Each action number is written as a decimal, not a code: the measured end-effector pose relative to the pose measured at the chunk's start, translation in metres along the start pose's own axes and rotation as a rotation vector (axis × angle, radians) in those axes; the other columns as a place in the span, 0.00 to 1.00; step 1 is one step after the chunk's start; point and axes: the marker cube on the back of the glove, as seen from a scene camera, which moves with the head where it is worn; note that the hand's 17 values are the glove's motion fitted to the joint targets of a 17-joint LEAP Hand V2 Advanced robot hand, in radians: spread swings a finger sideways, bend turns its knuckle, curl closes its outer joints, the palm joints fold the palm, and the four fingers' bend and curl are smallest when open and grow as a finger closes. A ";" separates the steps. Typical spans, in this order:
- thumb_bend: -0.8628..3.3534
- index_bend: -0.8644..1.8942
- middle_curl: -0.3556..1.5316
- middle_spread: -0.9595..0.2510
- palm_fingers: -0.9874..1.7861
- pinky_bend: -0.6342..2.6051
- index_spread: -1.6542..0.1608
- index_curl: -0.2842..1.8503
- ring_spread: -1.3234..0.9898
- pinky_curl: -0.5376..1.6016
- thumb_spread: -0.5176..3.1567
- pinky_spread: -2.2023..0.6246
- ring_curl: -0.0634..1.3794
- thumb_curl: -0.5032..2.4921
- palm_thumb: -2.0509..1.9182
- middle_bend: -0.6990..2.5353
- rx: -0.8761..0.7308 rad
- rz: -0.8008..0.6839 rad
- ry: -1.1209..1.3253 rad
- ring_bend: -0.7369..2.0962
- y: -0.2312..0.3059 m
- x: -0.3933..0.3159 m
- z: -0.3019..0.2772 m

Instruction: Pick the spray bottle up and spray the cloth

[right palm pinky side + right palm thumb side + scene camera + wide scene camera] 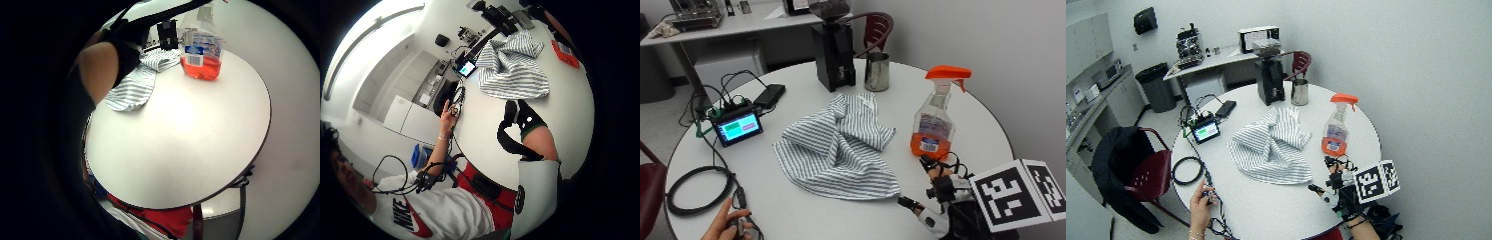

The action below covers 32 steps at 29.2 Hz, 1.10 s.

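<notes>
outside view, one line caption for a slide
Gloved right hand nears an upright spray bottle beside a striped cloth.

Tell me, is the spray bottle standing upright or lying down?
Upright: the spray bottle stands on its base on the table, orange trigger head on top.

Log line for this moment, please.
phase: reach | right hand: near spray bottle, not touching, holds nothing | bottle: upright on table | cloth: crumpled beside bottle

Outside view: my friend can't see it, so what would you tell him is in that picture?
A spray bottle of orange liquid stands beside a crumpled striped cloth on a round white table. A gloved right hand hovers near the bottle, not touching it.
</notes>
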 end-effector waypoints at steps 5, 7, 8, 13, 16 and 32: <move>0.30 0.36 0.27 0.78 0.57 0.32 0.78 0.18 0.59 0.33 0.29 0.84 0.16 0.23 0.69 0.32 0.001 -0.005 0.019 0.40 0.000 0.001 -0.002; 0.30 0.35 0.28 0.78 0.56 0.33 0.76 0.19 0.59 0.34 0.31 0.84 0.17 0.24 0.69 0.32 0.001 -0.003 0.023 0.40 0.000 0.001 -0.002; 0.29 0.35 0.29 0.78 0.56 0.33 0.76 0.19 0.59 0.35 0.32 0.84 0.18 0.24 0.69 0.32 0.001 -0.002 0.021 0.40 0.000 0.001 -0.002; 0.29 0.35 0.31 0.78 0.55 0.33 0.74 0.20 0.60 0.36 0.35 0.85 0.20 0.25 0.70 0.32 0.001 -0.001 0.013 0.40 0.000 0.000 -0.002; 0.28 0.36 0.32 0.78 0.55 0.33 0.74 0.20 0.60 0.37 0.37 0.86 0.21 0.26 0.70 0.32 0.003 0.000 0.015 0.40 0.000 0.000 -0.002; 0.24 0.37 0.35 0.79 0.52 0.34 0.72 0.23 0.61 0.39 0.41 0.86 0.22 0.28 0.69 0.31 0.104 0.051 0.030 0.36 0.001 0.008 -0.006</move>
